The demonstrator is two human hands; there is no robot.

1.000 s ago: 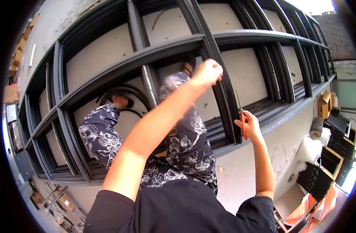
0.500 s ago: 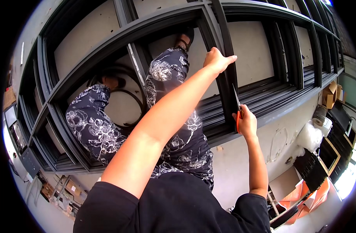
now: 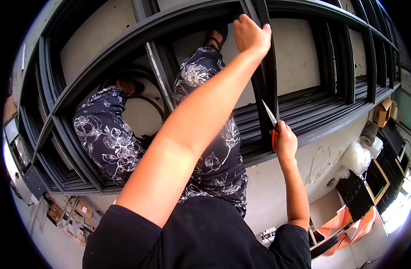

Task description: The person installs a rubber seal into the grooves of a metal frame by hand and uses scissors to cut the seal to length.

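My right hand [image 3: 285, 142] is closed round the orange handles of scissors [image 3: 270, 113]. The blades look closed and point up and left, over the near end of a dark crossbar. Farther off, my left hand [image 3: 252, 36] is curled with its thumb against a flat black strip [image 3: 271, 62]. That strip runs along the crossbar of a large dark grey metal frame [image 3: 192, 18]. The left fingertips are hidden behind the hand, so their exact hold on the strip is unclear.
My legs in flowered trousers [image 3: 111, 130] stand inside the frame's openings. A loop of black strip or hose [image 3: 162, 110] lies on the floor by one foot. More frames are stacked beneath. To the right are a cardboard box [image 3: 382, 112], a white plastic bag [image 3: 357, 158] and orange sheeting [image 3: 349, 231].
My left hand has moved up along the strip, away from me. The scissors have tilted farther left, while my right hand has stayed nearly in place.
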